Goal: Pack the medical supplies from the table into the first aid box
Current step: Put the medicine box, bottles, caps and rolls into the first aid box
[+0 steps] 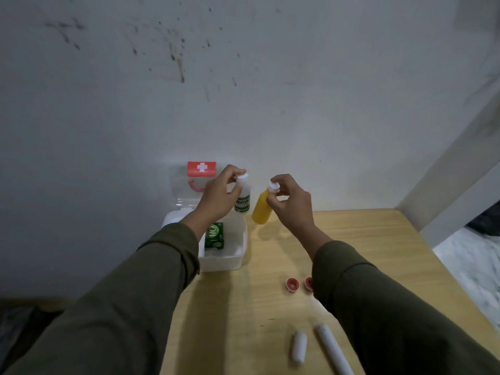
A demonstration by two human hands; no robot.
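Note:
The clear first aid box (pixel 232 262) stands open at the table's far left, its lid with a red cross label (pixel 201 168) leaning on the wall. Inside lies a green packet (pixel 214 236). My left hand (pixel 219 194) grips a white bottle (pixel 243 200) by its cap, held above the box's right side. My right hand (pixel 290 201) holds a yellow bottle (pixel 262 210) by its white cap, just right of the box and above the table. Two red tape rolls (pixel 292 283) and two white rolls (pixel 299 346) lie on the table near me.
The wooden table (pixel 273 266) butts against a stained white wall. A white pillar (pixel 457 182) stands at the right, with the table's right edge dropping off to a pale floor. Both olive sleeves cross the table's near side.

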